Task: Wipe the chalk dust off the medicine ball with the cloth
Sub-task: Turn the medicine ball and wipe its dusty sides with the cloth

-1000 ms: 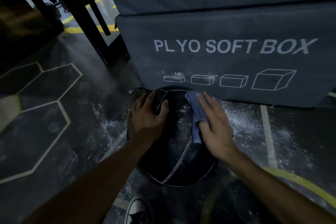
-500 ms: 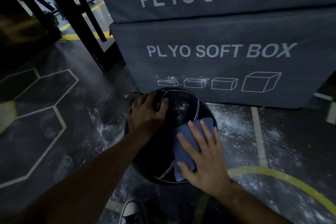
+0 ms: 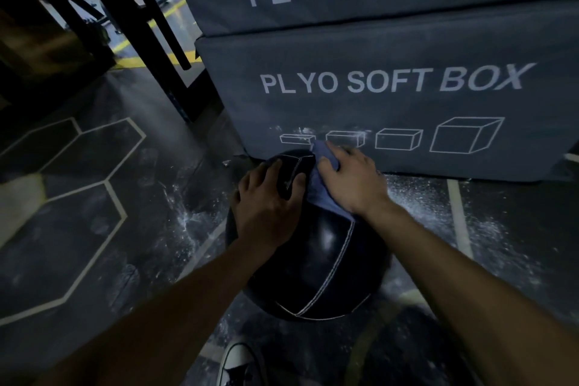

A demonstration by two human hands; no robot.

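A black medicine ball (image 3: 316,263) with white stitched seams sits on the dark gym floor, right against the lower plyo box. My left hand (image 3: 269,207) rests on its upper left side, fingers spread over the surface. My right hand (image 3: 351,182) presses a blue cloth (image 3: 322,197) onto the far top of the ball, next to the box face. The cloth trails out from under my palm toward me. The near half of the ball looks shiny and dark.
Two stacked grey soft plyo boxes (image 3: 391,84) stand just behind the ball. White chalk dust (image 3: 416,207) is scattered on the floor right and left of it. Black rack posts (image 3: 141,25) rise at the back left. My shoe (image 3: 238,363) is below the ball.
My right hand slid the cloth from the ball's near right side up to its far top by the box. The left hand stayed on the upper left of the ball.
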